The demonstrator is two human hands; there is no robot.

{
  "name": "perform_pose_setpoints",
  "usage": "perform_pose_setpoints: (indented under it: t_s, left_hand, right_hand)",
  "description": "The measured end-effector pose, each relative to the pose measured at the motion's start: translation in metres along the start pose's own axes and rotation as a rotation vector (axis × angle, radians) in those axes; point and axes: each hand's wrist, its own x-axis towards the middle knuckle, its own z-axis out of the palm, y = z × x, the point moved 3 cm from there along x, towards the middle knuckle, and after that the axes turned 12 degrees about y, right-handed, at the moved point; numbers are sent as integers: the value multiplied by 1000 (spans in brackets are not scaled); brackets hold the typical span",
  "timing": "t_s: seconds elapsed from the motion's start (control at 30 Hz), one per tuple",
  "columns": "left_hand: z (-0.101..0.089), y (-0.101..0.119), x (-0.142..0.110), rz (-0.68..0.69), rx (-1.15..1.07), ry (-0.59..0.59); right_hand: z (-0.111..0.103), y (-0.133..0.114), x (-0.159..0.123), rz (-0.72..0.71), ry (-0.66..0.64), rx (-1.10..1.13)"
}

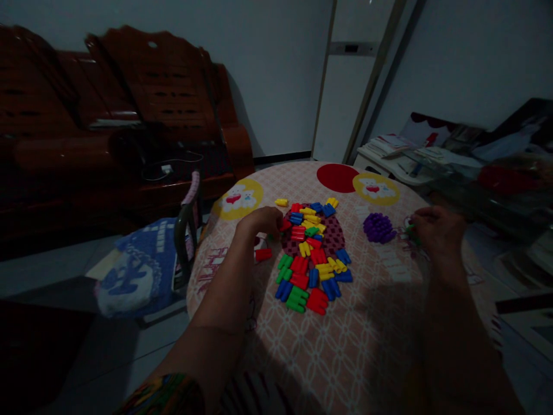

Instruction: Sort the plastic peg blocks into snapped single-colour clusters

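Observation:
A heap of small plastic blocks [311, 256] in red, yellow, blue and green lies in the middle of a round table [367, 346] with a patterned cloth. My left hand [261, 222] is curled at the heap's left edge, its fingers closed on a red block [285, 225]. One red block [263, 254] lies apart just below that hand. My right hand [436, 229] rests on the right side of the table, fingers pinched on a small green piece [409, 230]. A purple studded piece [379, 227] lies just left of it.
A chair [188, 230] with a blue printed cloth [138, 268] stands at the table's left. A dark wooden sofa [108, 115] fills the back left. A white low table [401, 158] with papers and clutter sits at the right. A single yellow block [281, 202] lies above the heap.

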Motion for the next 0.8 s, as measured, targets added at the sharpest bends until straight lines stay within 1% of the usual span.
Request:
perform_pose_setpoints:
  t_s: [0.07, 0.13, 0.2, 0.27, 0.33, 0.43, 0.53, 0.6, 0.63, 0.73, 0.8]
  left_hand:
    - [2, 4, 0, 11, 87, 19]
    - [2, 6, -1, 9, 92, -8]
    - [1, 10, -4, 35, -4, -38]
    - [-1, 17, -6, 82, -179, -69]
    - [-1, 29, -9, 126, -396, -102]
    - [7, 54, -10, 172, -692, -132]
    - [20, 78, -10, 230, -849, -113]
    - [28, 89, -9, 255, -893, -98]
    - [32, 93, -9, 259, -902, -93]
    - [40, 98, -8, 259, -894, -79]
    - [40, 98, -7, 261, -884, -52]
  right_hand:
    - [0, 1, -1, 14, -2, 16]
    - [0, -3, -3, 41, -21, 50]
    - [0, -15, -9, 70, -63, 143]
    - [3, -33, -20, 67, -126, 269]
    - [10, -55, -37, 52, -230, 383]
    - [24, -88, -68, 32, -470, 513]
    - [36, -111, -97, -7, -675, 623]
    - [42, -117, -109, 10, -756, 672]
    - [43, -118, -112, 29, -774, 685]
    - [45, -116, -111, 97, -781, 699]
    - [43, -113, -102, 141, -763, 705]
